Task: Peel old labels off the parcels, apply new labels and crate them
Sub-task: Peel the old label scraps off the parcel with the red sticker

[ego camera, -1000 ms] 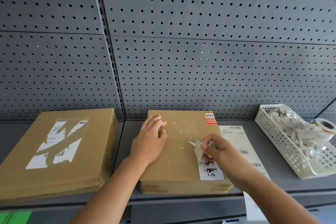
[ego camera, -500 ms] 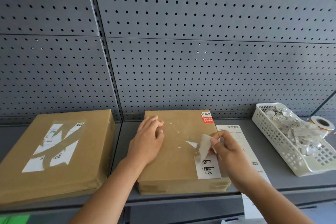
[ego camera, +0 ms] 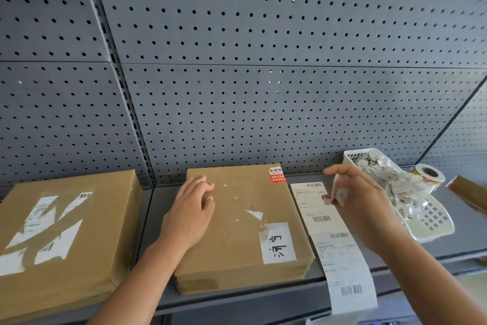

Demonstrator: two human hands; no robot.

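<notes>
Peeling is only partly done on the middle parcel point(ego camera: 237, 232).
Right hand point(ego camera: 361, 206) pinches a torn-off scrap point(ego camera: 338, 194) near the basket point(ego camera: 350, 154), centre right; left hand point(ego camera: 189, 216) lies flat on that parcel. The lower-left parcel point(ego camera: 66, 232) bears old labels; the new labels point(ego camera: 334, 240) look unapplied, nothing crated.

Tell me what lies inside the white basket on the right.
The white basket holds crumpled label scraps. Its near floor shows bare; the right hand, pinching a torn scrap, covers its left side.

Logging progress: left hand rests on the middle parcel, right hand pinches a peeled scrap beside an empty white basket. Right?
Not empty: the head view shows the white basket heaped with label scraps. Left hand on middle parcel, right hand pinching peeled scrap: correct.
</notes>
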